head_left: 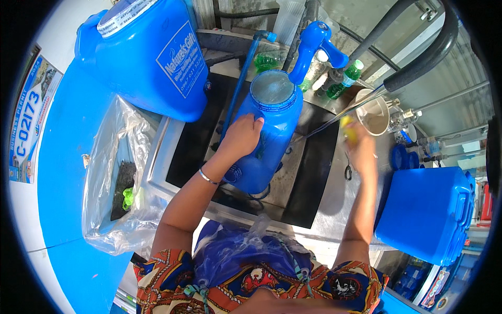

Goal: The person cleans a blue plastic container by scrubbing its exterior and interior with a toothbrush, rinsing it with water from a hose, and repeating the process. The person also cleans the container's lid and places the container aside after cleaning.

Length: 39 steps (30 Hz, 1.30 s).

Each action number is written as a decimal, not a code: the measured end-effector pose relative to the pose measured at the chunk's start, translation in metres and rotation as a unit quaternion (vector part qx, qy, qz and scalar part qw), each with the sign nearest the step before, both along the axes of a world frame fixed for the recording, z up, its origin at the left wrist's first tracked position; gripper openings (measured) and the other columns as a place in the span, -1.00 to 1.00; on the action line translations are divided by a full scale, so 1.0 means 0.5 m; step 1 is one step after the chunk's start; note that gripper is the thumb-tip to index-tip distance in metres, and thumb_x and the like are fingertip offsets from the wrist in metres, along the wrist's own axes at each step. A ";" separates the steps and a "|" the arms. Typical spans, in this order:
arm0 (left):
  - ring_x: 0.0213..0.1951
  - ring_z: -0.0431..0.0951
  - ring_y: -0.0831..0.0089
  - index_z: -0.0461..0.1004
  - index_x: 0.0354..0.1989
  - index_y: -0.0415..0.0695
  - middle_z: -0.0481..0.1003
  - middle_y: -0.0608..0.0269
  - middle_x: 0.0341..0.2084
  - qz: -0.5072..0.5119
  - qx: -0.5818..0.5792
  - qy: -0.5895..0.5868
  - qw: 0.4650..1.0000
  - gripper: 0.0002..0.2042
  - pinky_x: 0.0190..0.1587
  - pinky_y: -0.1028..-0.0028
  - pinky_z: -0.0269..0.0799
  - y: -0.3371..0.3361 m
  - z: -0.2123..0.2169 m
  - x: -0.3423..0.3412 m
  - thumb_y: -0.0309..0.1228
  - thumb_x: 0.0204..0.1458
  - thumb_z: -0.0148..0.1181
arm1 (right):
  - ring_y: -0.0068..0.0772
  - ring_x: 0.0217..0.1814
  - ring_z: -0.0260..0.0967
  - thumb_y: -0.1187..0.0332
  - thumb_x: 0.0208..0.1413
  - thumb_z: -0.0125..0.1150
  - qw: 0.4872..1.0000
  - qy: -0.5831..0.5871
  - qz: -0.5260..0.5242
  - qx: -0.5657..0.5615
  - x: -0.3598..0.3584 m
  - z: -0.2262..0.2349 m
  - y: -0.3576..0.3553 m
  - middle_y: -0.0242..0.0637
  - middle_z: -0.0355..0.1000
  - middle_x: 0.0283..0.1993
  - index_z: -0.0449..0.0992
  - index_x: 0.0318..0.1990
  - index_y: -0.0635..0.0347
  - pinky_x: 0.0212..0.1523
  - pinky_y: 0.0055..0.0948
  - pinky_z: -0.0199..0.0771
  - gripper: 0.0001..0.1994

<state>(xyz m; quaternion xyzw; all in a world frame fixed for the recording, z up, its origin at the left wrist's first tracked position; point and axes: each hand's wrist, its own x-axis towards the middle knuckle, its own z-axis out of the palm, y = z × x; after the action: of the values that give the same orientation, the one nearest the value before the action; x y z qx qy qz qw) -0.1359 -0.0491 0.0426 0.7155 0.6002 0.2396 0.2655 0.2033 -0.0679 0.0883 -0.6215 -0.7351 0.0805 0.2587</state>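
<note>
A blue plastic water jug (277, 123) stands tilted in the sink (300, 180), its wide round mouth toward the top of the view. My left hand (243, 136) is closed on the jug's near left side, below the mouth; part of its grip is hidden. At the right, my right hand (362, 149) holds a yellow sponge (348, 129), slightly blurred, just beside an off-white plastic pail (372, 112). A small pair of dark-handled scissors (349, 171) lies on the steel counter (334, 196) left of my right forearm.
Over the jug hangs a blue tap (308, 55). Green bottles (345, 79) line the back. A large blue container (141, 60) stands at the upper left, above a clear plastic bag (107, 209). Another blue container (418, 209) sits right of my right arm.
</note>
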 end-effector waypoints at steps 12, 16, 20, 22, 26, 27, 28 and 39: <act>0.03 0.34 -0.03 0.47 -0.20 -0.24 0.34 -0.07 -0.14 0.025 0.117 0.136 0.984 -0.67 0.10 -0.30 0.14 0.008 0.037 0.066 -0.19 0.07 0.12 | 0.04 0.37 0.11 0.45 -0.05 0.20 0.887 -0.008 0.460 -0.032 -0.277 -0.107 0.007 0.01 0.28 0.20 0.39 0.13 0.25 0.35 -0.06 0.09 -0.50; 0.07 0.32 -0.08 0.40 -0.10 -0.24 0.31 -0.10 -0.04 -0.026 0.117 0.140 0.983 -0.64 0.12 -0.28 0.13 0.006 0.037 0.083 -0.19 0.10 0.12 | 0.13 0.26 0.20 0.36 0.08 0.07 0.916 -0.104 0.318 -0.223 -0.336 -0.123 0.033 0.10 0.29 0.19 0.39 0.13 0.22 0.23 -0.08 0.22 -0.58; 0.17 0.22 -0.10 0.38 -0.06 -0.25 0.27 -0.13 0.02 -0.040 0.085 0.137 0.986 -0.57 0.15 -0.34 0.06 0.019 0.032 0.060 -0.13 0.08 0.16 | 0.14 0.11 0.31 0.43 0.06 0.03 0.910 0.134 0.350 -0.176 -0.373 -0.129 0.049 0.10 0.37 0.08 0.45 -0.02 0.26 0.14 -0.06 0.28 -0.69; 0.16 0.22 -0.10 0.38 -0.07 -0.29 0.28 -0.11 -0.02 -0.034 0.090 0.130 0.987 -0.53 0.17 -0.38 0.02 0.028 0.032 0.030 -0.13 0.03 0.21 | 0.10 0.33 0.12 0.48 0.02 0.11 0.904 -0.004 0.410 -0.123 -0.363 -0.114 0.036 0.05 0.24 0.25 0.40 0.09 0.28 0.30 -0.05 0.10 -0.58; 0.20 0.18 -0.11 0.37 -0.07 -0.28 0.26 -0.12 0.02 -0.033 0.065 0.093 0.993 -0.57 0.18 -0.39 0.00 0.031 0.031 0.030 -0.19 0.03 0.21 | 0.11 0.29 0.16 0.44 0.01 0.12 0.914 -0.016 0.390 -0.113 -0.362 -0.089 0.026 0.07 0.31 0.18 0.41 0.09 0.25 0.25 -0.01 0.17 -0.58; 0.17 0.22 -0.11 0.37 -0.03 -0.26 0.26 -0.11 0.05 -0.056 0.082 0.107 0.989 -0.61 0.18 -0.27 0.07 0.025 0.029 0.040 -0.23 0.07 0.17 | 0.09 0.24 0.21 0.41 0.03 0.14 0.920 0.024 0.358 -0.156 -0.375 -0.093 0.037 0.07 0.34 0.15 0.42 0.09 0.23 0.22 -0.05 0.23 -0.59; 0.16 0.23 -0.11 0.37 -0.03 -0.26 0.26 -0.11 0.05 -0.033 0.122 0.112 0.986 -0.61 0.17 -0.26 0.08 0.027 0.029 0.041 -0.23 0.07 0.17 | 0.08 0.20 0.27 0.37 0.04 0.15 0.924 0.068 0.329 -0.183 -0.387 -0.099 0.047 0.08 0.37 0.12 0.42 0.09 0.21 0.18 -0.09 0.29 -0.59; -0.11 0.49 -0.19 0.32 0.03 -0.24 0.50 -0.28 -0.23 0.046 -0.086 0.029 0.995 -0.60 -0.05 0.02 0.38 0.097 -0.021 -0.148 -0.15 0.20 -0.01 | 0.02 0.28 0.16 0.43 0.03 0.07 0.919 0.227 0.323 0.022 -0.431 -0.218 -0.132 -0.14 0.34 0.15 0.54 -0.02 0.12 0.29 0.03 0.11 -0.67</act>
<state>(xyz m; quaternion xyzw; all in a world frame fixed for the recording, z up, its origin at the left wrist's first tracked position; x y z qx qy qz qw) -0.2101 -0.0005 0.0319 0.6685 0.6581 0.1778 0.2973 -0.0120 -0.1339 -0.0205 -0.3098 -0.8186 0.2825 0.3925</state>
